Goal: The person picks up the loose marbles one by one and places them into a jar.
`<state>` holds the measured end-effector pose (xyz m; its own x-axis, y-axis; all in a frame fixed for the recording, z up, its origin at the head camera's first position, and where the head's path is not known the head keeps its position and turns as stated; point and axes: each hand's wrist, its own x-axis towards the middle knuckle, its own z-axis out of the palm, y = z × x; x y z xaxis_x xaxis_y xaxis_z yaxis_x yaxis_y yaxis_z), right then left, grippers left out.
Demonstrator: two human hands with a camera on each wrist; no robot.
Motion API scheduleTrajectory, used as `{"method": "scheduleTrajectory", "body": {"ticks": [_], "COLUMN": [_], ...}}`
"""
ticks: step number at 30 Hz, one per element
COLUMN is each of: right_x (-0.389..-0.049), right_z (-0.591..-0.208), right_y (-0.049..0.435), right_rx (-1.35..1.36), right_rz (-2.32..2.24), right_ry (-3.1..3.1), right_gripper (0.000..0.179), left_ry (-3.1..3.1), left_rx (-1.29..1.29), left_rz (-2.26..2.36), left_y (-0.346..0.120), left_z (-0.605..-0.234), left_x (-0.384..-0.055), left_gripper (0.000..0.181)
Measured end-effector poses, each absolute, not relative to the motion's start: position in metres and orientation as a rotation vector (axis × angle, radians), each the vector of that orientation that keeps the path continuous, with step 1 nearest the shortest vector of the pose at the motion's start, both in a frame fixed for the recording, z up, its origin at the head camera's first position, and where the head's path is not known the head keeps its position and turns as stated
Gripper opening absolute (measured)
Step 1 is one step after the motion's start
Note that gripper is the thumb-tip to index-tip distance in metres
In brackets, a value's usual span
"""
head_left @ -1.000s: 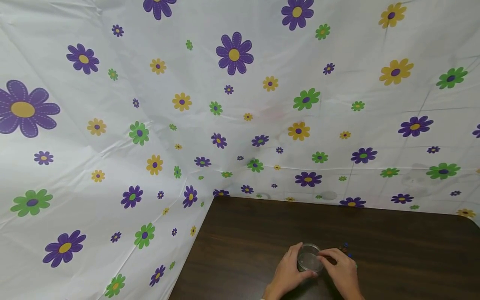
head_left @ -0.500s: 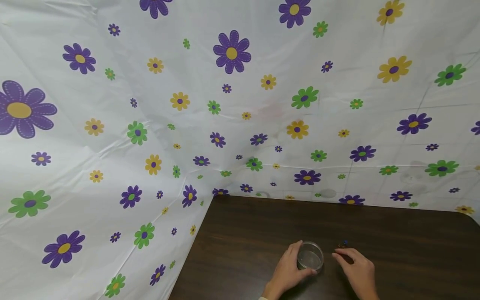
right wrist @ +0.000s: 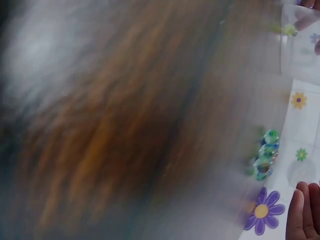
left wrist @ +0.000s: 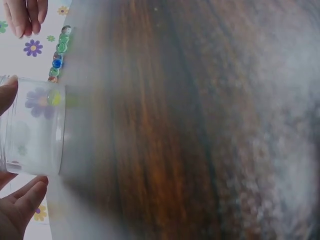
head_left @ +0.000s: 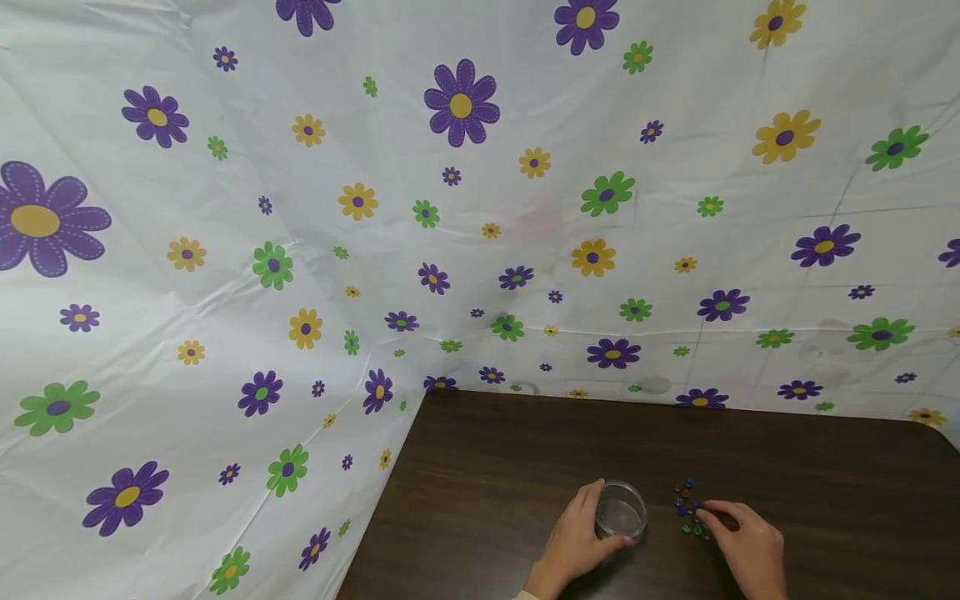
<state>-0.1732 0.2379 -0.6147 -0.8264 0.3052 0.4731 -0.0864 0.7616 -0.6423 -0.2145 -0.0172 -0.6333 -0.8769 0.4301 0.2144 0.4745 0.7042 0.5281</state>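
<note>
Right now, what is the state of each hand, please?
Left hand: closed, holding the clear jar.
Right hand: open, near the marbles, nothing visibly held.

The left hand (head_left: 579, 535) grips a clear round container (head_left: 621, 510) on the dark counter (head_left: 525, 446). Small beads (head_left: 687, 528), some blue, some green, lie right of the container; the right hand (head_left: 748, 543) has its fingertips at their right edge. A flower-print sheet (head_left: 405, 50) hangs behind.

The head view looks down toward the far edge of the table (head_left: 525, 450); low, close wrist views, facing across it, share the jar (left wrist: 34, 131).
</note>
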Motion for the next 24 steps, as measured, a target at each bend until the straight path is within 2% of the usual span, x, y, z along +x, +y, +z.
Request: {"method": "scheduleTrajectory", "body": {"ticks": [12, 24], "right_x": [-0.168, -0.172], "right_z": [-0.619, -0.624], "right_y": [0.253, 0.26], "right_rx": [-0.187, -0.136], "right_rz": [1.047, 0.989], "right_ry": [-2.708, -2.823], "right_gripper": [0.025, 0.029], "left_ry": [-2.789, -2.803], "left_rx": [-0.756, -0.74], "left_rz": [-0.865, -0.871], "left_y": [-0.016, -0.015], "left_z": [-0.633, -0.631], "left_x": [-0.213, -0.212], "left_gripper": [0.088, 0.088]}}
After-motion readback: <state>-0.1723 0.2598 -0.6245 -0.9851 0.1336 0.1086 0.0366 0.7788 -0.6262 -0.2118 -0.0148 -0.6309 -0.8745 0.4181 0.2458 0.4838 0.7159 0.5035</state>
